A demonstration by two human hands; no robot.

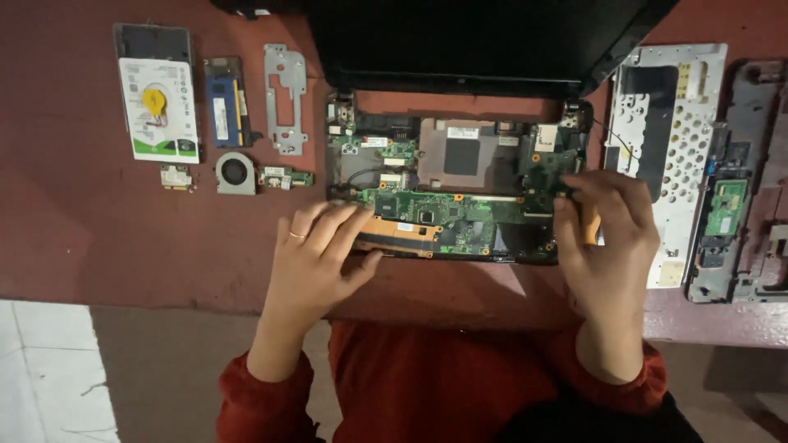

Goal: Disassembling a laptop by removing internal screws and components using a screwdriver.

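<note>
An opened laptop base (460, 156) lies on a reddish table, its green motherboard (460, 209) bare, with the dark screen (468, 37) tilted back behind it. My left hand (316, 258), a ring on one finger, rests with fingers spread on the board's lower left, by a copper-coloured strip (402, 234). At the board's right edge, my right hand (607, 234) curls around a small yellowish tool handle (589, 226); its tip is hidden.
At left lie a hard drive (158, 107) with a yellow coin cell, a memory stick (226, 102), a metal bracket (285, 98), a fan (235, 172) and two small cards. At right lie a perforated metal frame (673, 139) and a dark cover (739, 205).
</note>
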